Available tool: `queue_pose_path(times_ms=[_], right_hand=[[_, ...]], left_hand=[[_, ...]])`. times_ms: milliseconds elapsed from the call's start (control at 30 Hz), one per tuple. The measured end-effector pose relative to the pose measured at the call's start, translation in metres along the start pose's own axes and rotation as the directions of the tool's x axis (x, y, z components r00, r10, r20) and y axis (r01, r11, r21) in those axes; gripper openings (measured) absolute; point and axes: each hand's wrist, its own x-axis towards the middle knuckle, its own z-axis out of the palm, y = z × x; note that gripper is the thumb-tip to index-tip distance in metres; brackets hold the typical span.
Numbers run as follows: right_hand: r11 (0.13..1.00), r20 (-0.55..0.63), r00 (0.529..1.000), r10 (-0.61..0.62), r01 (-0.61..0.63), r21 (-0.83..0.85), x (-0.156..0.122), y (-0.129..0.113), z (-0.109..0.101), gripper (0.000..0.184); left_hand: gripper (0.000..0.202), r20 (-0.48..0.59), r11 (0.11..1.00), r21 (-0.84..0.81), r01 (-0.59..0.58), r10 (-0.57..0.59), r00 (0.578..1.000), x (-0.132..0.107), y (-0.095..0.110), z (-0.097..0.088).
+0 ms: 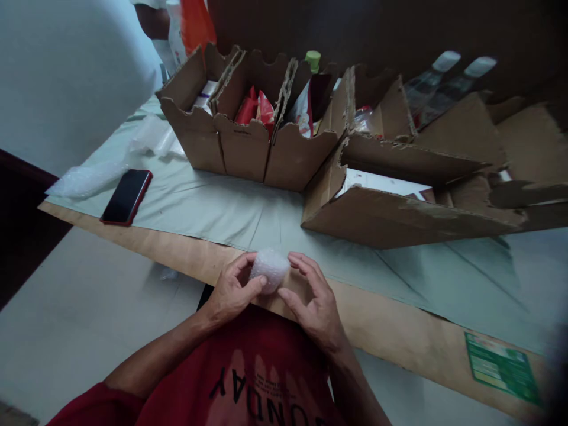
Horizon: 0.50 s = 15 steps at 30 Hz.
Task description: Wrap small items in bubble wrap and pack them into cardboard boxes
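Observation:
A small bundle in bubble wrap [270, 272] is at the table's near edge, in front of my body. Its contents do not show through the wrap. Round its left side curl the fingers and thumb of my left hand [235, 291], which grips it. Close by on the right, my right hand [313, 299] has its thumb and fingers apart. Its index fingertip is near or against the wrap, and I cannot tell whether it touches.
Cardboard bins [244, 148] with packets and boxes line the back. A larger bin [399, 219] holds a white box [381, 182]. Clear bottles [432, 77] stand behind. Left are a phone [126, 197] and loose bubble wrap [89, 179]; a green card [501, 365] lies right.

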Motion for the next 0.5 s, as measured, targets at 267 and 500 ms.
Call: queue_pose_path(times_ms=[267,500], right_hand=[[0.977,0.069,0.992,0.102,-0.113,0.181,0.006,-0.016,-0.025,0.017],[0.993,0.161,0.980,0.116,-0.117,-0.003,0.006,-0.011,-0.050,0.048]], left_hand=[[0.031,0.211,0.985,0.145,-0.098,0.066,0.975,-0.005,0.005,0.003],[0.029,0.396,0.971,0.232,-0.063,-0.035,0.918,0.005,0.009,0.004]])
